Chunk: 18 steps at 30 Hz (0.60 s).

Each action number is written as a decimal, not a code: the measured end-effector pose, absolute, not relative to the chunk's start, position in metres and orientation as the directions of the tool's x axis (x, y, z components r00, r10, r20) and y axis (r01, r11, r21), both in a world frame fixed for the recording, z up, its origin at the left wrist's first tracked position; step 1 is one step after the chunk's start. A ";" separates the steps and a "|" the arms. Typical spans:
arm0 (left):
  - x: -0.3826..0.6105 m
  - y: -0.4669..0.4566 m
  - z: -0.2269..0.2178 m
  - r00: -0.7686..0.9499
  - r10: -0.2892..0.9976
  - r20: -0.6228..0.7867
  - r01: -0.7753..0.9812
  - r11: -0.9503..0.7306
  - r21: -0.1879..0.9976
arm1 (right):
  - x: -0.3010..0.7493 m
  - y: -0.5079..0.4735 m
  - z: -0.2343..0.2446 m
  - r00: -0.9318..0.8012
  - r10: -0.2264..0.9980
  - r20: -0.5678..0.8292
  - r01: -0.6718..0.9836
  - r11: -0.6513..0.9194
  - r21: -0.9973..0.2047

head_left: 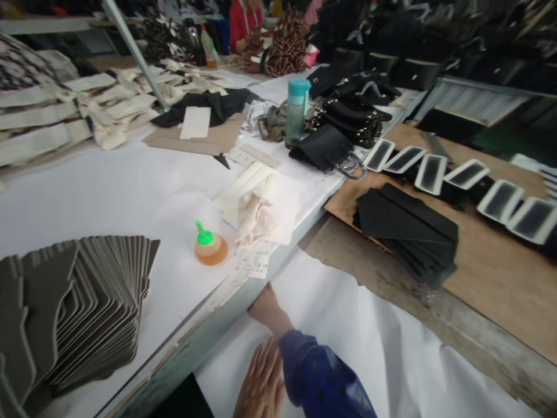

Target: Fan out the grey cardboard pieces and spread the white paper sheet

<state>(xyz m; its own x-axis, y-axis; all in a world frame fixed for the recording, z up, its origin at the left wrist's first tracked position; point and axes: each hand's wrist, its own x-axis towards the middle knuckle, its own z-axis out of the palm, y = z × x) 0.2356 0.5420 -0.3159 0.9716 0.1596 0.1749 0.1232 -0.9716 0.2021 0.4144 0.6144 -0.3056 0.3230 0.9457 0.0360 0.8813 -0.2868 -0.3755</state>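
Note:
My left hand (pixel 261 380) lies palm down on a white sheet (pixel 339 331), its fingers stretched out and holding nothing. Farther forward, my right hand (pixel 270 309), below a blue sleeve (pixel 324 371), rests on the same sheet beside the raised table edge (pixel 226 325). The right fingers are mostly turned out of sight, so their grip cannot be made out. Just above the right hand, on the table, are a printed paper (pixel 253 261), a crumpled pale cloth (pixel 256 217) and a squat bottle of orange liquid (pixel 211 251) with a green nozzle.
Grey-brown cut panels (pixel 100 307) are fanned out at left. A wooden board (pixel 491 261) at right carries black pieces (pixel 404 226) and white-rimmed ones (pixel 430 174). A teal-lidded bottle (pixel 296 116) and black bag (pixel 324 148) stand farther back. A person in red (pixel 246 26) is beyond.

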 end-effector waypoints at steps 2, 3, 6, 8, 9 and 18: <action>0.238 0.540 -0.316 0.972 0.161 0.174 0.125 -0.972 0.200 | 0.421 0.563 -0.289 0.446 0.891 0.090 0.854 -0.393 -0.341; 0.239 0.539 -0.316 0.972 0.163 0.170 0.128 -0.971 0.203 | 0.425 0.526 -0.285 0.537 0.836 0.111 0.817 -0.483 -0.315; 0.243 0.533 -0.317 0.971 0.179 0.161 0.138 -0.962 0.235 | 0.435 0.379 -0.285 0.813 0.562 0.151 0.582 -0.782 -0.222; 0.244 0.527 -0.316 0.967 0.197 0.163 0.147 -0.950 0.275 | 0.433 0.269 -0.288 0.923 0.346 0.171 0.372 -0.914 -0.159; 0.244 0.524 -0.316 0.965 0.206 0.163 0.151 -0.943 0.297 | 0.428 0.217 -0.289 0.952 0.260 0.162 0.282 -0.951 -0.131; 0.251 0.508 -0.316 0.961 0.225 0.160 0.140 -0.898 0.418 | 0.343 0.014 -0.301 0.884 -0.377 0.276 -0.376 -0.925 -0.057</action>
